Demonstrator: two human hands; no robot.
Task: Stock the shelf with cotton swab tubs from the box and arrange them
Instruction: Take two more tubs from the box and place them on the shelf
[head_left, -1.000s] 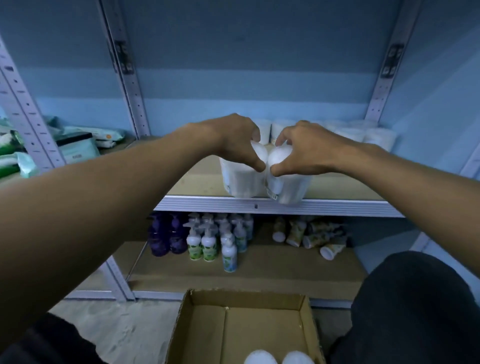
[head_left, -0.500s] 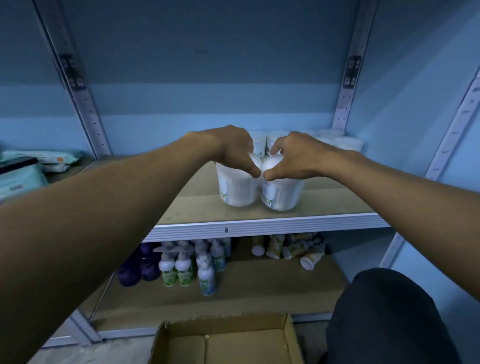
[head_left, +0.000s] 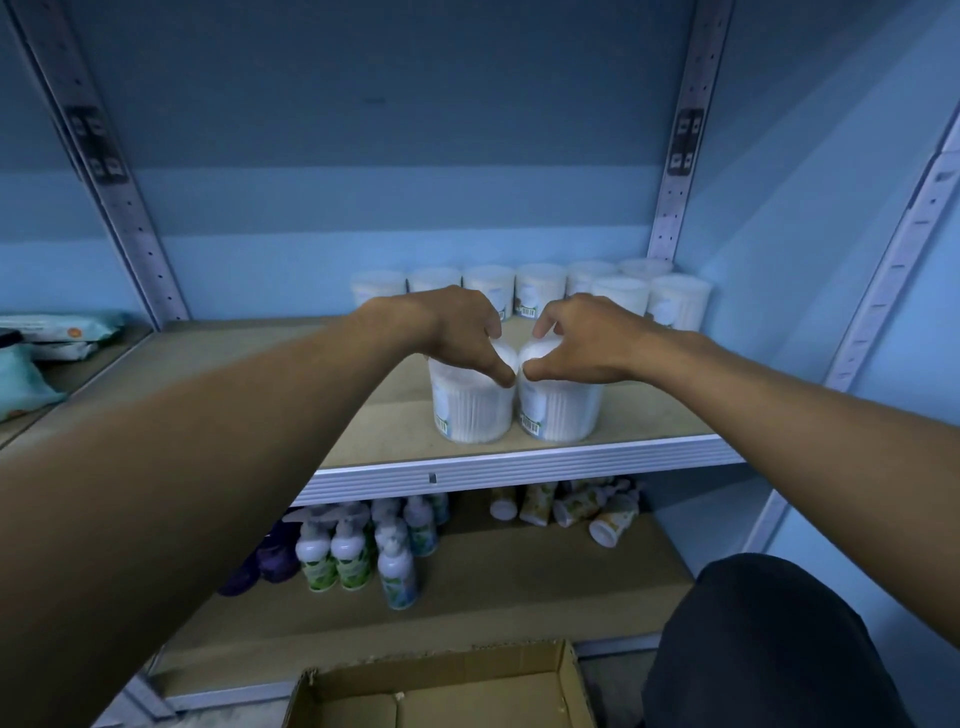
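Two clear cotton swab tubs stand upright side by side near the front of the wooden shelf (head_left: 395, 431). My left hand (head_left: 447, 332) grips the lid of the left tub (head_left: 472, 410) from above. On the right tub (head_left: 558, 410), my right hand (head_left: 582, 338) holds the lid the same way. A row of several more swab tubs (head_left: 540, 286) lines the back of the shelf, reaching to the right upright. The cardboard box (head_left: 441, 691) lies open on the floor below, its visible part showing no tubs.
Metal uprights (head_left: 675, 171) frame the bay. The lower shelf holds pump bottles (head_left: 358, 551) and toppled tubes (head_left: 576, 506). Wipe packs (head_left: 47, 338) sit on the neighbouring shelf at left. My knee (head_left: 769, 644) is at lower right.
Both tubs have gone from the shelf's front lip to standing upright further in. The camera view has risen, so the back row shows and the tubs inside the box have left view.
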